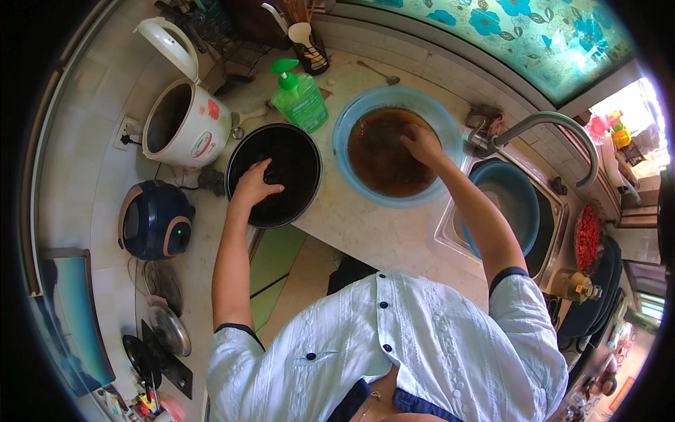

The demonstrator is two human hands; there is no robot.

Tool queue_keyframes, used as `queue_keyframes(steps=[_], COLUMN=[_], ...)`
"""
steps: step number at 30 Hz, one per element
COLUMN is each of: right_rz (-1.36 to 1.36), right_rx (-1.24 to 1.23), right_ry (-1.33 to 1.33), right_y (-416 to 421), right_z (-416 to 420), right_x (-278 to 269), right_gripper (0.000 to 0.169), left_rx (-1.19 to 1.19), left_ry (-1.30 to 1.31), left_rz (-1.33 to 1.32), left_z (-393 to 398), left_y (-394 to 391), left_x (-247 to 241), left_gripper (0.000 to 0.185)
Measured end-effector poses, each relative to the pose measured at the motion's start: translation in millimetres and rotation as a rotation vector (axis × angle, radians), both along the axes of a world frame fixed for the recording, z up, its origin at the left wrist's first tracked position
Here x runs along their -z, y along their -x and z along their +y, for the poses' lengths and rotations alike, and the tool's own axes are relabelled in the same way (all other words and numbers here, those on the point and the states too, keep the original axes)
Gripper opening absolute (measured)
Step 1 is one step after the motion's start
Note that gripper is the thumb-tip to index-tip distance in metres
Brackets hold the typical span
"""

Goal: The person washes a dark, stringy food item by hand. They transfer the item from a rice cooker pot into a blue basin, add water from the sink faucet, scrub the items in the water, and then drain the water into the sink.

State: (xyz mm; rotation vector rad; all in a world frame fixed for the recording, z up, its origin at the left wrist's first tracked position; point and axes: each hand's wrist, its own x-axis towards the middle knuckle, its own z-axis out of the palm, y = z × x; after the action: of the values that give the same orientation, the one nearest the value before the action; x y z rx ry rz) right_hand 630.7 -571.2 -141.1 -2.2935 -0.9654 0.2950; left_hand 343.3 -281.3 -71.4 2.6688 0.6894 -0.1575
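My left hand (pixel 257 184) reaches over the rim into a round black pot (pixel 295 174). Its thumb and fingers are spread, and nothing shows between them; what lies in the dark pot is hard to make out. A translucent blue plastic basin (pixel 345 176) stands to the right of the pot, with murky brown liquid (pixel 385 163) in it. Over the right part of that liquid is my right hand (pixel 422 146), knuckles up. Its fingertips point down at the surface, and whether they hold anything is hidden.
A green pump bottle (pixel 301 105) stands between pot and basin. Left are a white rice cooker (pixel 203 126), lid raised, and a dark blue appliance (pixel 155 219). At right, a grey faucet (pixel 548 118) arches over a sink (pixel 453 232) holding another blue basin (pixel 527 211). A spoon (pixel 390 79) lies behind.
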Motion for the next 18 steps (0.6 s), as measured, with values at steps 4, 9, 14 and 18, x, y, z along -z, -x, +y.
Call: queue_keyframes(steps=[4,9,14,18], right_rz=[-0.36,-0.463,-0.267,-0.178], right_rx=[-0.124,-0.424,-0.363,-0.362], right_ry=[0.099,0.434,0.422,0.421], right_y=[-9.0,-0.2,-13.4,-10.1], right_z=[56.6,97.2,61.6,13.2], right_x=[22.3,34.1,22.5,25.5], right_gripper=[0.03,0.037,0.045,0.051], left_rx=[0.003,0.188,0.344,0.424], left_ry=[0.005,0.142,-0.158,-0.231], left_rz=[-0.204,-0.39,-0.382,-0.406], left_z=[-34.5,-98.5,-131.3,-149.4], left_y=[-29.4,-67.3,-103.4,-147.6], left_x=[-36.9,-41.4,0.9,41.4], left_gripper=[0.049,0.037,0.033,0.046])
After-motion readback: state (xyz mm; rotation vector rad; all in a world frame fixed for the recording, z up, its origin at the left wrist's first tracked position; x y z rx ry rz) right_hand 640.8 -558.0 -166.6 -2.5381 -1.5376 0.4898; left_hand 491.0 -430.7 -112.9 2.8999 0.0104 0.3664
